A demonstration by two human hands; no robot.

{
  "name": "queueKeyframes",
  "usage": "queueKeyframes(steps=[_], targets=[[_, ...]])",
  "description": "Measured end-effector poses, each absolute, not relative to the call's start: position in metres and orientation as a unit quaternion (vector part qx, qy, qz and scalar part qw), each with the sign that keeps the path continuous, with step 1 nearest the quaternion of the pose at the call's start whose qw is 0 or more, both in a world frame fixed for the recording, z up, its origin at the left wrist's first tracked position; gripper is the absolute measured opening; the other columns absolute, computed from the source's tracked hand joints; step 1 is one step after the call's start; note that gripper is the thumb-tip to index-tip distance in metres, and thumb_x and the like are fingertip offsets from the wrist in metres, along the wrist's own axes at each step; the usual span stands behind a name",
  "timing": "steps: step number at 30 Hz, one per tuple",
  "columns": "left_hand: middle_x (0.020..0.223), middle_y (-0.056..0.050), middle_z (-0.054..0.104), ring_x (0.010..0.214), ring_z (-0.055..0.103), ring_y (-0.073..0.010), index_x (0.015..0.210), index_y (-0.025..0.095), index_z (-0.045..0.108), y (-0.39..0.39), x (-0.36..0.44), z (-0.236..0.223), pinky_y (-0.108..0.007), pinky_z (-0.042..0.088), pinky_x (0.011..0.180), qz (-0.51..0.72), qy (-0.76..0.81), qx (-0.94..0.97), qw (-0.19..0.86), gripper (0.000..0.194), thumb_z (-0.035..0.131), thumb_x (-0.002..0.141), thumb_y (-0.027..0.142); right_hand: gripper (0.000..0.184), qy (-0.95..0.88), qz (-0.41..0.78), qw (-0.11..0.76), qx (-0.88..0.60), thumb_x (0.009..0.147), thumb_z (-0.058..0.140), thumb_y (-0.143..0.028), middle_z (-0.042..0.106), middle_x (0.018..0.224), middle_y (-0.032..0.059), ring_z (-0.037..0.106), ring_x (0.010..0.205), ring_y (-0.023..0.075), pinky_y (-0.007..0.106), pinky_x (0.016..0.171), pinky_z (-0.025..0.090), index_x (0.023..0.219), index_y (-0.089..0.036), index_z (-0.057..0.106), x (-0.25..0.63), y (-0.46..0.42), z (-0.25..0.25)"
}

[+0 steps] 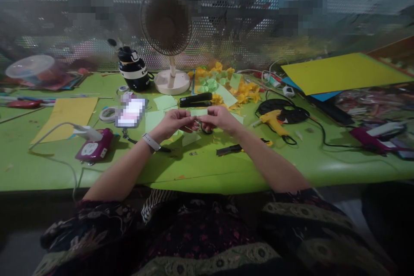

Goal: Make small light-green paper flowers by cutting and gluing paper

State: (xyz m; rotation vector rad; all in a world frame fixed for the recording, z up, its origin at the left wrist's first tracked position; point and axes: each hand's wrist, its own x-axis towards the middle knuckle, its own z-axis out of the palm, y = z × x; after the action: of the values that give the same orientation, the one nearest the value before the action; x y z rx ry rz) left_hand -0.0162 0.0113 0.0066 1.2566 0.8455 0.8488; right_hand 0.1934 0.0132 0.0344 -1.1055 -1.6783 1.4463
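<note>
The left hand (181,120) and the right hand (221,119) pinch one small green paper (199,112) between them, above the table (194,174). It looks light and thin, easy to bend or tear, so its ends seem best to hold. Around it I count one black stapler (194,104), one yellow glue gun (274,123), one fan (166,23), two purple plug boxes (105,142) (368,141).
</note>
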Motion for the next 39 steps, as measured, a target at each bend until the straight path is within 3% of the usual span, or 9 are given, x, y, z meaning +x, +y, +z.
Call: queueKeyframes(steps=[4,13,21,26,30,34,36,39], targets=[[0.074,-0.006,0.076,0.068,0.074,-0.0144,0.077,0.013,0.065,0.011,-0.016,0.005,-0.026,0.061,0.068,0.360,0.371,0.560,0.647,0.034,0.084,0.074,0.041,0.019,-0.635,0.572,0.321,-0.409,0.077,0.078,-0.026,0.069,0.060,0.0021,0.061,0.047,0.0085,0.018,0.044,0.046,0.070,-0.014,0.066,0.192,0.014,0.031],[0.081,-0.008,0.078,0.069,0.074,-0.0136,0.076,0.013,0.065,0.018,-0.025,0.010,-0.025,0.061,0.069,0.379,0.387,0.545,0.640,0.031,0.084,0.075,0.038,0.016,-0.639,0.582,0.295,-0.408,0.075,0.078,-0.023,0.074,0.065,0.0055,0.062,0.047,0.0090,0.018,0.042,0.043,0.070,-0.013,0.067,0.209,0.025,0.039],[0.079,-0.008,0.077,0.067,0.073,-0.0131,0.078,0.012,0.068,0.016,-0.025,0.010,-0.023,0.061,0.065,0.326,0.362,0.569,0.662,0.038,0.087,0.070,0.044,0.029,-0.637,0.551,0.311,-0.441,0.078,0.080,-0.039,0.072,0.067,0.0036,0.063,0.050,0.0093,0.018,0.042,0.040,0.073,-0.015,0.065,0.208,0.027,0.038],[0.083,-0.010,0.078,0.070,0.074,-0.0145,0.083,0.012,0.071,0.019,-0.029,0.009,-0.025,0.062,0.068,0.305,0.363,0.587,0.657,0.032,0.085,0.074,0.038,0.031,-0.641,0.557,0.297,-0.436,0.075,0.086,-0.031,0.064,0.054,-0.0014,0.057,0.044,0.0070,0.020,0.047,0.047,0.064,-0.015,0.062,0.202,0.021,0.040],[0.082,-0.009,0.078,0.070,0.074,-0.0147,0.087,0.012,0.072,0.024,-0.035,0.011,-0.026,0.062,0.069,0.367,0.402,0.560,0.624,0.025,0.081,0.078,0.033,0.028,-0.601,0.543,0.360,-0.463,0.079,0.084,-0.028,0.065,0.055,-0.0004,0.056,0.043,0.0060,0.018,0.043,0.044,0.066,-0.015,0.062,0.202,0.022,0.041],[0.090,-0.012,0.078,0.080,0.076,-0.0192,0.095,0.013,0.073,0.016,-0.024,0.012,-0.030,0.062,0.071,0.424,0.415,0.514,0.619,0.037,0.077,0.081,0.047,0.027,-0.549,0.542,0.421,-0.477,0.081,0.081,-0.032,0.069,0.062,0.0012,0.059,0.044,0.0057,0.014,0.037,0.035,0.073,-0.015,0.063,0.194,0.021,0.031],[0.093,-0.011,0.078,0.083,0.076,-0.0205,0.096,0.014,0.073,0.010,-0.014,0.010,-0.032,0.062,0.073,0.432,0.410,0.501,0.627,0.046,0.077,0.078,0.055,0.027,-0.541,0.547,0.425,-0.478,0.081,0.081,-0.034,0.070,0.064,0.0015,0.060,0.046,0.0061,0.014,0.038,0.035,0.074,-0.015,0.063,0.187,0.019,0.025],[0.082,-0.006,0.075,0.080,0.074,-0.0184,0.086,0.014,0.070,0.005,-0.005,0.009,-0.030,0.060,0.074,0.451,0.409,0.484,0.629,0.047,0.084,0.069,0.055,0.027,-0.547,0.560,0.399,-0.478,0.081,0.080,-0.035,0.071,0.067,0.0025,0.063,0.049,0.0077,0.016,0.041,0.039,0.075,-0.015,0.063,0.180,0.013,0.020]])
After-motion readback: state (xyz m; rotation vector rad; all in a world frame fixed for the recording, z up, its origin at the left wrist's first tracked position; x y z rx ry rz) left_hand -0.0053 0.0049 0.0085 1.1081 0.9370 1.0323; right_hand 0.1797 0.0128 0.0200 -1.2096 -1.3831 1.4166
